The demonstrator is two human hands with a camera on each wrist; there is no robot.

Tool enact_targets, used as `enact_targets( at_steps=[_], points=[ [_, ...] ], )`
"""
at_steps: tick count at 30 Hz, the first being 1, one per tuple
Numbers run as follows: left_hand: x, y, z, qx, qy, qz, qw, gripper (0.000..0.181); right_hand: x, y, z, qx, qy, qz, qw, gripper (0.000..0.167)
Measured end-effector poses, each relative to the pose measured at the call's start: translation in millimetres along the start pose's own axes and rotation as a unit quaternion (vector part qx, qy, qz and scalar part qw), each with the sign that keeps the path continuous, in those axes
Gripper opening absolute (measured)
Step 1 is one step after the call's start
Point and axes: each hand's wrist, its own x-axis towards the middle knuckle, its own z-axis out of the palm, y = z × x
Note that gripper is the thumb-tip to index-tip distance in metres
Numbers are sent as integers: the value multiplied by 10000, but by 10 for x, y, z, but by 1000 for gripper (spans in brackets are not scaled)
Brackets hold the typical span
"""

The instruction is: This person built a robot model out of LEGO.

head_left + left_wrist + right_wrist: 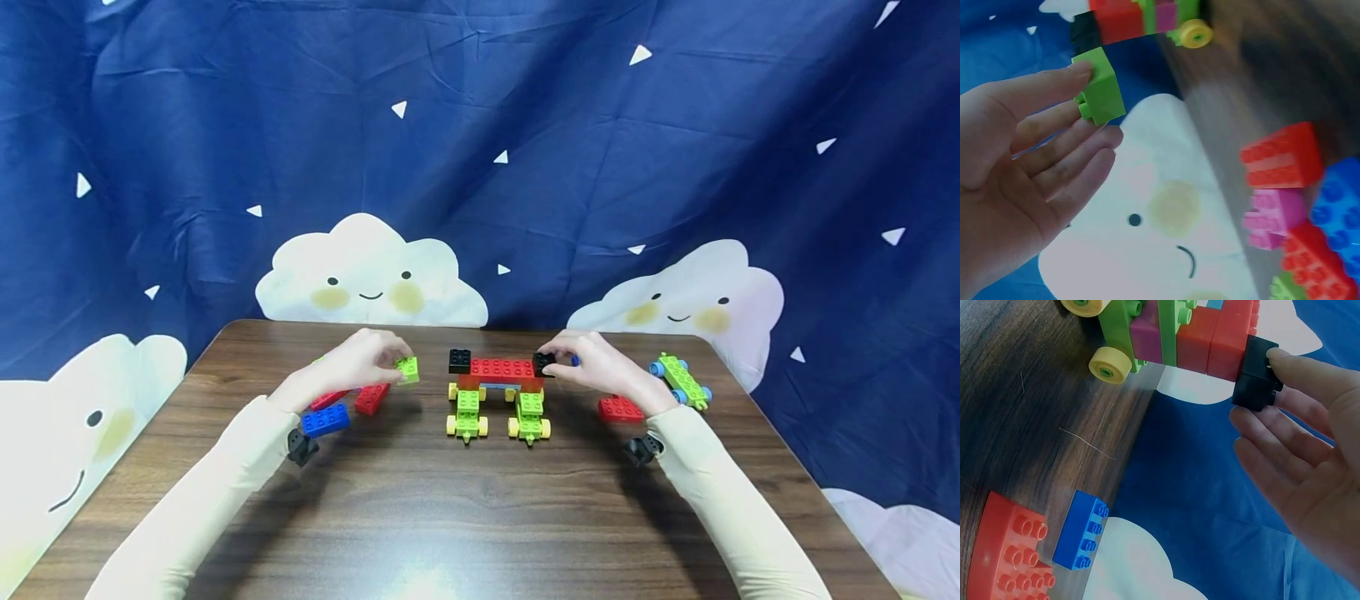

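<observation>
Red-and-green plastic-brick assembly (pixel 502 368), upright at mid-table

Blue fabric backdrop (pixel 480 92) behind; brown wood-grain table (pixel 480 500) below. Assembly stands between left hand (pixel 363 358) and right hand (pixel 592 362), both grasping. Lime-green wheeled plastic base (pixel 680 381) sits near the table's right edge. Blue rectangular plastic brick (pixel 326 421) lies left of the assembly. Black square plastic brick (pixel 543 364): pinched by right hand, touching the assembly's right end; full seating cannot be told. Lime-green plastic brick (pixel 407 371): pinched by left hand, raised, apart from the assembly.
</observation>
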Motion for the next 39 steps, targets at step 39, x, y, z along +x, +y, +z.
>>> enact_targets(
  at_steps=[39],
  points=[
    [949,647,241,-149,-163,658,9976,30,6,5,6,-18,50,-110,9999,27]
  ],
)
